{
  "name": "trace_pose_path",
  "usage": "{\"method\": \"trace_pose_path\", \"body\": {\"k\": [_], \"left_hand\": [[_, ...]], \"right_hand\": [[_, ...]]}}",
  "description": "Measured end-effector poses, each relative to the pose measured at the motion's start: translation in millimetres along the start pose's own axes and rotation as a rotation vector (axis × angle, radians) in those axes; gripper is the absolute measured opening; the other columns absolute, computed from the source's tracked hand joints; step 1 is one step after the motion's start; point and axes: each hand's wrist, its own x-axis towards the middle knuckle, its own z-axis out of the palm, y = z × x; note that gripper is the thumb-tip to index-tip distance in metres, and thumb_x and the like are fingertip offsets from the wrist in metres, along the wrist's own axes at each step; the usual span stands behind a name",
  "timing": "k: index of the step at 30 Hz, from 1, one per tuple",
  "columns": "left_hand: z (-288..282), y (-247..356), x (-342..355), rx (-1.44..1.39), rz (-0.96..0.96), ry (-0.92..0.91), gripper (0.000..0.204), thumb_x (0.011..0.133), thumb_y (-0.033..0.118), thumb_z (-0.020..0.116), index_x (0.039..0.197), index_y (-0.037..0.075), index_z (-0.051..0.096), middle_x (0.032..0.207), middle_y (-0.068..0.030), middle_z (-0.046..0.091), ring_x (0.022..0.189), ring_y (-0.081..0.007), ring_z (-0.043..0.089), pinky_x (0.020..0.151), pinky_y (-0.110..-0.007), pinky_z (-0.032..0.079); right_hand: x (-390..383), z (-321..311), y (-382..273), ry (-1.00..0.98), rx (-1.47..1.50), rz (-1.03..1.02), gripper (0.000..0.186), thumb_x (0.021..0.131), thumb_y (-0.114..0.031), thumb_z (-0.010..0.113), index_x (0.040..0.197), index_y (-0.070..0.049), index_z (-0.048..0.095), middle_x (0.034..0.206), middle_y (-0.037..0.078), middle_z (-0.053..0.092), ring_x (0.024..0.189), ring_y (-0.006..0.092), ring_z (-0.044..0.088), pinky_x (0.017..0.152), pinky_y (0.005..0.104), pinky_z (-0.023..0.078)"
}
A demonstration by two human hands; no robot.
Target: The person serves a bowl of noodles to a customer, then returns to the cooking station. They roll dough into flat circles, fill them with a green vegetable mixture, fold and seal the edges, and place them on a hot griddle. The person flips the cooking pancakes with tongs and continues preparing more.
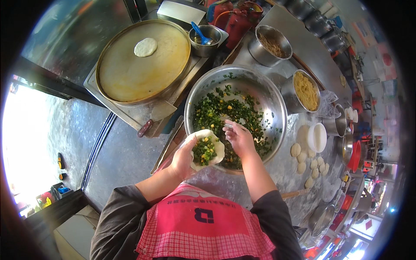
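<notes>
My left hand [184,158] is closed under a pale dough round [214,157] heaped with chopped greens and yellow bits [203,149]. My right hand [238,138] grips a slim metal utensil [227,125], its far end in the greens, over a large steel bowl [275,104] beside the dough round. The bowl holds the same chopped green mixture [225,104]. Pale dough pieces [295,150] lie on the worktop [286,177] to the right of the bowl.
At upper left a round griddle [125,76] bears one dough disc [145,47], with a wooden-handled scraper [145,128] at its front and a pot with a blue brush [200,34] behind. Pots of brown filling [273,43] and yellow filling [305,91], plus a white tub [317,138], stand at right.
</notes>
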Motion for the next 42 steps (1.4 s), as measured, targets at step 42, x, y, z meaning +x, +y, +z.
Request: {"method": "trace_pose_path", "body": {"k": [42], "left_hand": [[29,-16,58,0.006,0.195,0.114,0.040,0.105,0.034,0.028,0.134,0.016,0.048,0.125,-0.0126,0.057,0.114,-0.0295,0.057,0.097,-0.044,0.049]], "right_hand": [[-93,29,-12,-0.079,-1.391,-1.019,0.042,0.090,-0.010,0.061,0.131,-0.004,0.054,0.095,0.011,0.063,0.079,0.0233,0.062,0.070,0.0337,0.052]]}}
